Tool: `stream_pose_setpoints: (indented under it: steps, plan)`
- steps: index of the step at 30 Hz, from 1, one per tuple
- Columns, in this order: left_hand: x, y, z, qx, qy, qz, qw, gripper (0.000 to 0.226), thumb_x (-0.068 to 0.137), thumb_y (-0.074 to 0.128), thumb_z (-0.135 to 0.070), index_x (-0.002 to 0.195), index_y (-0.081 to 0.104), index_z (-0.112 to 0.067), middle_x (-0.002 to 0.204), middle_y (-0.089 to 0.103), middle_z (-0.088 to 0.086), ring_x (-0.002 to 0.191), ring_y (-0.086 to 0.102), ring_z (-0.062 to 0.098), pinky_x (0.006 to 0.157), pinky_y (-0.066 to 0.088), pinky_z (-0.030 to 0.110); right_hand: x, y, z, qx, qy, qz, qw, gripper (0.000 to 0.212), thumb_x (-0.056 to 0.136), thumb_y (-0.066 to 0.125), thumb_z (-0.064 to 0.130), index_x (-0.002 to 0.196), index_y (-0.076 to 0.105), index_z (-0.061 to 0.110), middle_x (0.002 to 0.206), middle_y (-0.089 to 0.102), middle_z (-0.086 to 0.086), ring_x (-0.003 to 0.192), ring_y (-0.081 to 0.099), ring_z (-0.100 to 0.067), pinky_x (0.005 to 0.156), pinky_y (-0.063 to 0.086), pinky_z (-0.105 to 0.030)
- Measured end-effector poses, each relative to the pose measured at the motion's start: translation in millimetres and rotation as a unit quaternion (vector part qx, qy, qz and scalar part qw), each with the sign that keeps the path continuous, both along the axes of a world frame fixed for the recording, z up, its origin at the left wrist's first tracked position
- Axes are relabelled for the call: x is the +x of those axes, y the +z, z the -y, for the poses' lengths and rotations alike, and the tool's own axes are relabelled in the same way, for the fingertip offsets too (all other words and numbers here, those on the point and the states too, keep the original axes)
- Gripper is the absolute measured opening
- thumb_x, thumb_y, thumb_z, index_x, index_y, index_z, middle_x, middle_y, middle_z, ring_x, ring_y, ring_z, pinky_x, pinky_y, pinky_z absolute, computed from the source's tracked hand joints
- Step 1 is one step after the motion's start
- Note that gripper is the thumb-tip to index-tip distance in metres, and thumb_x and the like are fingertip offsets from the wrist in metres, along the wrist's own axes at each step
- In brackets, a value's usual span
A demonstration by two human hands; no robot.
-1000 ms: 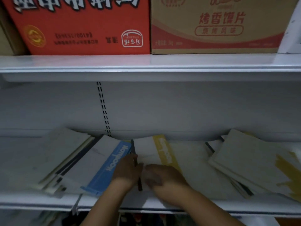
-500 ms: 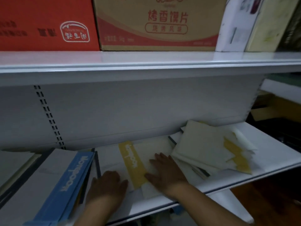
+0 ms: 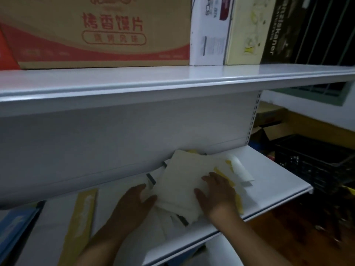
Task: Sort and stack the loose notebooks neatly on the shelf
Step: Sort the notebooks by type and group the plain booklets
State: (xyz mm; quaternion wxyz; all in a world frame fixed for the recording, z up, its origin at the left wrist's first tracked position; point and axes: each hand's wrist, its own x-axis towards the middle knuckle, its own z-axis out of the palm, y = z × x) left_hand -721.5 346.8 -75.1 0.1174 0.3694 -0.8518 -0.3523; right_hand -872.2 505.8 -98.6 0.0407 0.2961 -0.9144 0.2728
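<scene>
A loose pile of cream notebooks with yellow spine strips [image 3: 184, 175] lies askew on the white shelf [image 3: 269, 181]. My right hand [image 3: 217, 192] rests flat on top of the pile, fingers spread. My left hand [image 3: 132, 206] touches the pile's left edge, fingers apart. To the left lies a white notebook with a yellow strip [image 3: 80, 219]. A blue-strip notebook [image 3: 15, 225] sits at the far left edge. Whether either hand grips a notebook is unclear.
The upper shelf [image 3: 172, 81] carries a brown cardboard box [image 3: 107, 33] and upright boxes [image 3: 209, 31]. A dark crate [image 3: 311, 162] and cardboard stand right of the shelf end. Brown floor shows below the shelf's front lip.
The view swung right. Both hands left the yellow-strip notebook and moved right onto the cream pile, left hand at its edge and right hand on top.
</scene>
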Motion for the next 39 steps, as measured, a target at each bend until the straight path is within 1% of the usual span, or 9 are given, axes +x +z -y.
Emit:
stream_pose_setpoints:
  steps: [7,12,17,21,25,29,32,35,39]
  plan:
    - [-65,-8,-22,-0.072,0.003,0.104,0.992,0.081,0.072,0.065,-0.059,0.134,0.041,-0.012,0.135,0.041,0.008,0.125,0.042,0.022,0.100,0.037,0.029,-56,16,-36,0.119,-0.036,0.102,0.987,0.081,0.073,0.054,0.069,0.133,0.040,0.017,0.135,0.044,-0.009,0.125,0.041,-0.029,0.100,0.038,-0.035]
    - [-74,-6,-29,-0.028,0.015,0.079,0.996,0.072,0.071,0.072,-0.049,0.126,0.043,-0.013,0.129,0.047,0.006,0.120,0.046,0.021,0.093,0.038,0.027,-85,27,-60,0.063,-0.023,0.195,0.978,0.048,0.081,0.064,0.041,0.121,0.053,0.017,0.125,0.058,-0.008,0.107,0.056,-0.024,0.078,0.039,-0.025]
    - [-47,14,-26,0.008,0.069,-0.063,0.996,0.027,0.085,0.058,-0.018,0.107,0.045,-0.010,0.113,0.055,0.011,0.102,0.056,0.027,0.085,0.049,0.034,-80,57,-71,-0.087,-0.003,0.179,0.980,0.013,0.081,0.065,0.014,0.086,0.054,0.015,0.082,0.066,-0.015,0.063,0.059,-0.026,0.056,0.046,-0.031]
    - [29,32,5,0.182,0.201,-0.259,0.927,0.013,0.087,0.057,-0.004,0.087,0.048,-0.015,0.091,0.053,0.007,0.075,0.056,0.020,0.049,0.053,0.028,-40,89,-60,-0.234,0.035,0.281,0.930,0.011,0.085,0.063,0.007,0.086,0.055,0.016,0.084,0.063,-0.020,0.066,0.060,-0.036,0.057,0.050,-0.037]
    - [117,30,45,0.183,0.325,-0.306,0.876,0.017,0.088,0.053,0.002,0.104,0.049,-0.002,0.108,0.050,0.016,0.090,0.053,0.033,0.057,0.049,0.032,38,80,3,-0.249,0.100,0.360,0.893,0.019,0.087,0.058,-0.001,0.095,0.050,0.014,0.081,0.057,-0.012,0.067,0.057,-0.028,0.050,0.052,-0.032]
    - [168,5,65,0.167,0.394,-0.213,0.878,0.030,0.087,0.056,0.000,0.116,0.045,0.000,0.108,0.047,0.015,0.093,0.052,0.035,0.071,0.052,0.045,98,36,58,-0.189,0.118,0.387,0.895,0.018,0.086,0.059,0.004,0.084,0.051,0.021,0.088,0.060,-0.012,0.068,0.058,-0.023,0.037,0.049,-0.023]
    - [179,-6,65,0.026,0.375,-0.039,0.926,0.034,0.080,0.068,-0.015,0.108,0.055,0.001,0.107,0.062,0.022,0.091,0.061,0.037,0.077,0.053,0.043,113,26,71,-0.068,0.130,0.333,0.931,0.015,0.089,0.056,0.024,0.099,0.050,0.015,0.111,0.063,-0.012,0.068,0.057,-0.012,0.051,0.049,-0.020]
    - [180,-8,68,-0.151,0.351,0.059,0.922,0.039,0.069,0.077,-0.024,0.100,0.068,-0.001,0.113,0.062,0.026,0.107,0.055,0.041,0.090,0.044,0.043,106,30,62,0.126,0.154,0.168,0.966,0.047,0.090,0.045,0.053,0.120,0.052,0.019,0.126,0.059,-0.002,0.104,0.059,-0.018,0.084,0.048,-0.022]
    - [163,3,65,-0.181,0.351,0.128,0.909,0.071,0.066,0.080,-0.036,0.125,0.057,-0.005,0.140,0.043,0.025,0.131,0.034,0.039,0.110,0.027,0.046,71,38,30,-0.010,0.086,0.093,0.992,0.041,0.089,0.049,0.047,0.121,0.057,0.021,0.104,0.067,0.001,0.094,0.061,-0.016,0.073,0.042,-0.020]
